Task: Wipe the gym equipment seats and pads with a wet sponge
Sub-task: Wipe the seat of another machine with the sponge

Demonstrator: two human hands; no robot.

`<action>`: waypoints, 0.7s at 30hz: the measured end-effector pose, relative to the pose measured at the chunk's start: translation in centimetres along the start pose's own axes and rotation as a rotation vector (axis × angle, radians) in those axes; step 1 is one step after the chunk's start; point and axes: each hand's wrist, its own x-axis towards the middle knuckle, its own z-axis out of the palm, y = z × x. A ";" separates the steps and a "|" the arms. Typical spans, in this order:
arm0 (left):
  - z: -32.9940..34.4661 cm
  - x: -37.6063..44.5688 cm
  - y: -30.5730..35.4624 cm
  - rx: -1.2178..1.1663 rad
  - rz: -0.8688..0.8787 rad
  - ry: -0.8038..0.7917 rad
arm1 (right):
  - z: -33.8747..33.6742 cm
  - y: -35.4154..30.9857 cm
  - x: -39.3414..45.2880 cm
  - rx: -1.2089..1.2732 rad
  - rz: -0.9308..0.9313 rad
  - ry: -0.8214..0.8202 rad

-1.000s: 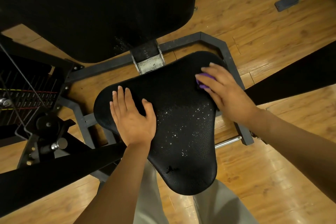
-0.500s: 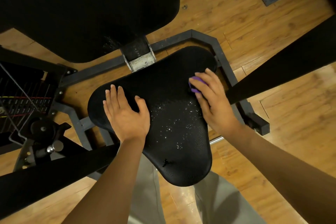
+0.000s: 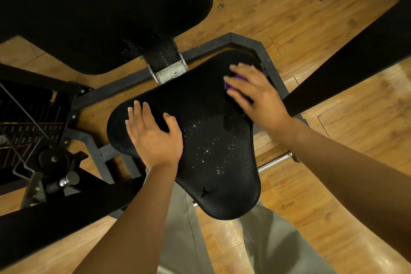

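Observation:
A black, roughly triangular seat pad (image 3: 206, 140) lies below me, its middle speckled with water drops and a small tear near its front tip. My left hand (image 3: 153, 135) rests flat on the seat's left part, fingers straight. My right hand (image 3: 253, 93) presses a purple sponge (image 3: 235, 81) against the seat's far right corner; only a sliver of the sponge shows between the fingers, and the hand is motion-blurred. A large black back pad (image 3: 106, 11) fills the upper left.
A grey steel frame (image 3: 249, 42) runs around the seat on a wooden floor (image 3: 333, 184). Black padded arms (image 3: 355, 55) cross at right and at lower left (image 3: 55, 220). A weight stack with cable and pin (image 3: 26, 129) stands at left. My trouser legs (image 3: 222, 247) show below the seat.
My right hand slid the sponge back and forth along the seat's right edge and is now at the far right corner. My left hand stayed flat on the seat.

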 end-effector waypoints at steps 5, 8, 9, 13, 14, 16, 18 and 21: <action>0.1 0.1 0.0 -0.008 0.000 0.003 | -0.1 0.4 3.3 0.090 0.258 0.079; 0.0 0.0 0.0 -0.002 0.011 0.000 | 0.3 -0.1 2.2 0.038 0.286 0.082; -0.1 0.1 0.1 -0.003 0.009 -0.003 | 0.4 -0.4 1.6 0.019 0.261 0.083; -0.2 0.1 0.2 -0.004 -0.002 -0.024 | -0.4 -1.9 -1.7 0.113 0.125 0.014; -0.2 0.1 0.2 -0.001 -0.003 -0.031 | -0.8 -2.5 -2.7 0.155 0.091 -0.025; -0.3 0.1 0.3 0.009 -0.002 -0.038 | -1.6 -4.1 -5.1 0.230 0.024 -0.112; -0.3 0.2 0.3 0.018 0.003 -0.043 | -2.0 -5.6 -7.7 0.282 -0.020 -0.184; -0.4 0.1 0.2 0.016 -0.002 -0.044 | -2.3 -6.4 -9.7 0.329 -0.067 -0.242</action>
